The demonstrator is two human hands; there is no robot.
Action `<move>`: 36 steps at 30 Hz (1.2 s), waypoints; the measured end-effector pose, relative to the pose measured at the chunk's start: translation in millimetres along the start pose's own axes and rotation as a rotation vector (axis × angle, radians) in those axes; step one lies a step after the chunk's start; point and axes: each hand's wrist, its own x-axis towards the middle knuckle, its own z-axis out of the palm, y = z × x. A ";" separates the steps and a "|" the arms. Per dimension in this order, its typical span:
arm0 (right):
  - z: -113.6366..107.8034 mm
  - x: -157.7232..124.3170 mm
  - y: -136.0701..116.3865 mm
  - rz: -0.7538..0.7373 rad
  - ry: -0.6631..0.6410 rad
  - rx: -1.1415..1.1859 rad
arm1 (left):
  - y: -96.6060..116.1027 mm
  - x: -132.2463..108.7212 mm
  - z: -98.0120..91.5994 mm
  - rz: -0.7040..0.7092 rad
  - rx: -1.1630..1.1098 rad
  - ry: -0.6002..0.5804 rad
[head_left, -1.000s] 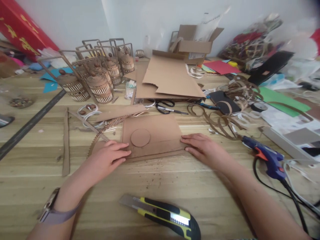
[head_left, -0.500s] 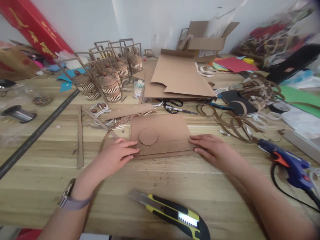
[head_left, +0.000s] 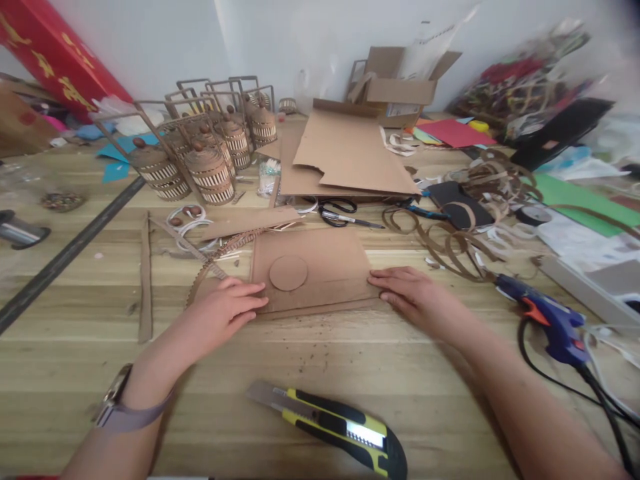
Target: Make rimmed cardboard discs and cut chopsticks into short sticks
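Observation:
A stack of cardboard sheets [head_left: 330, 260] lies flat on the wooden table, with a cardboard disc [head_left: 289, 273] on top near its left side. My left hand [head_left: 227, 310] rests its outstretched fingertips on the stack's left front corner. On the opposite side, my right hand [head_left: 405, 293] touches the right edge with its fingers extended. Neither hand wraps round the cardboard. Closer to me lies a yellow and black utility knife [head_left: 335, 427], its blade out and pointing left. The undersides of both hands are hidden.
Woven miniature baskets [head_left: 207, 173] with tall handles stand at the back left. Scissors [head_left: 345, 215] and larger cardboard [head_left: 355, 150] lie beyond the stack. To the right are a blue glue gun [head_left: 545, 320] with its cable and tangled brown strips [head_left: 450, 247]. A dark bar [head_left: 75, 247] crosses the left.
The whole view has shifted slightly, so things appear a little further left. Both hands keep their places on the cardboard, and the disc and knife lie as before.

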 end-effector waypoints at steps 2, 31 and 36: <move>0.1 -0.2 -0.1 0.000 0.000 0.005 | -1.4 -0.5 0.6 0.006 -0.003 0.004; 0.2 0.7 -1.0 -0.032 0.003 -0.059 | 0.9 2.5 -1.3 -0.046 -0.044 -0.022; 1.2 0.5 -0.6 -0.031 0.012 -0.052 | 0.0 2.6 -1.1 -0.047 -0.062 -0.028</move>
